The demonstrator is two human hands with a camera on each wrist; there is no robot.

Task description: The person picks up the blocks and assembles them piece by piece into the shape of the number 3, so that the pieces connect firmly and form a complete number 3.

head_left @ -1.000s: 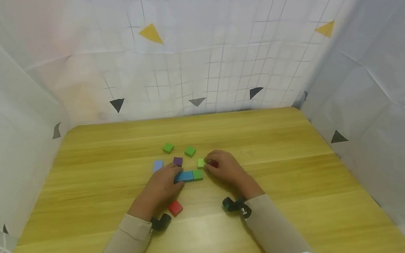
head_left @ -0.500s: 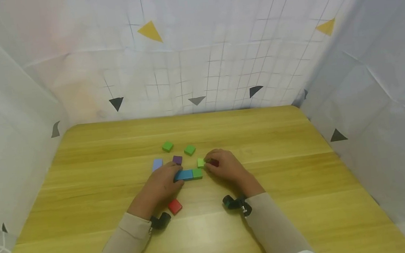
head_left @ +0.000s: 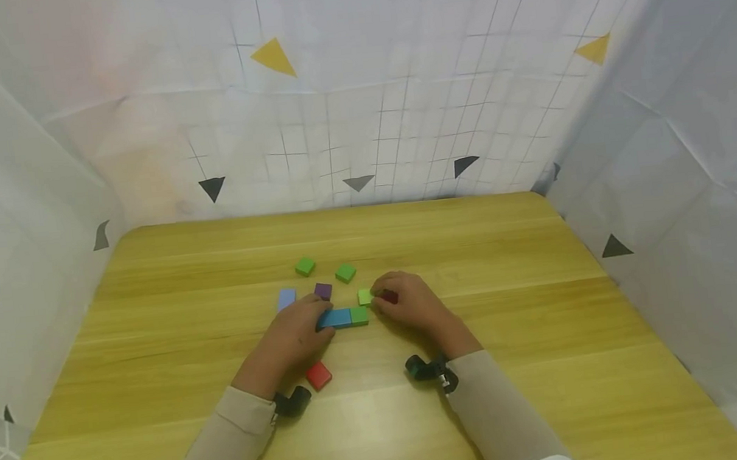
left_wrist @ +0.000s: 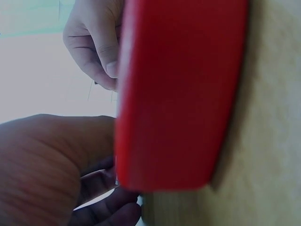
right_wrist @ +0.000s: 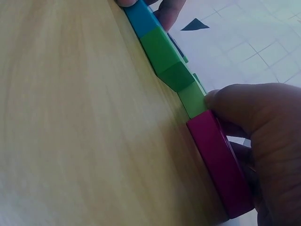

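Observation:
My left hand [head_left: 293, 336] pinches a blue block [head_left: 338, 319] between thumb and fingers, its left end hidden under the hand. A green block [head_left: 359, 317] sits against the blue one's right end. My right hand [head_left: 413, 303] pinches the right side of a light green block [head_left: 364, 297], just behind the green one. Under my right palm lies a magenta block [right_wrist: 220, 162], shown close up in the right wrist view. A red block [left_wrist: 181, 99] fills much of the left wrist view, in front of my left hand.
On the wooden table [head_left: 510, 246], two green blocks [head_left: 305, 266] lie farther back. A purple block [head_left: 323, 291] and a light blue block [head_left: 286, 299] sit just beyond my left hand. White sheets [head_left: 355, 90] with triangles hang behind and at both sides.

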